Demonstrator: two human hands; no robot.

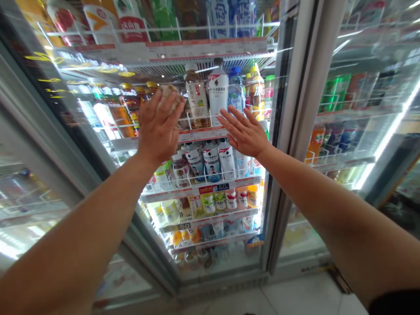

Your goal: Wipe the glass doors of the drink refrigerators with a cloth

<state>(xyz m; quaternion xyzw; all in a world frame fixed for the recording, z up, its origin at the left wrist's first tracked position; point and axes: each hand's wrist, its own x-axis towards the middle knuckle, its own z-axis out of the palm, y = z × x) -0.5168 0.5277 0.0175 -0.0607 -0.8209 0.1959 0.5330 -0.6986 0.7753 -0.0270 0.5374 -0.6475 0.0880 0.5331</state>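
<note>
Cloth on the door, seemingly mid-job!
Our left hand presses it high up, grip hidden; our right hand spreads toward the right edge. Yellow streaks show near the upper-left corner; what's done, we can't tell.

glaring strip light, blurred edges

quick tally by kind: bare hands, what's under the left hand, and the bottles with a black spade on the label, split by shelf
Bare hands: 2 (left hand, right hand)
Cloth-like wad: 1
Spade-label bottle, upper shelf: 1
Spade-label bottles, shelf below: 3
Total: 7
</note>
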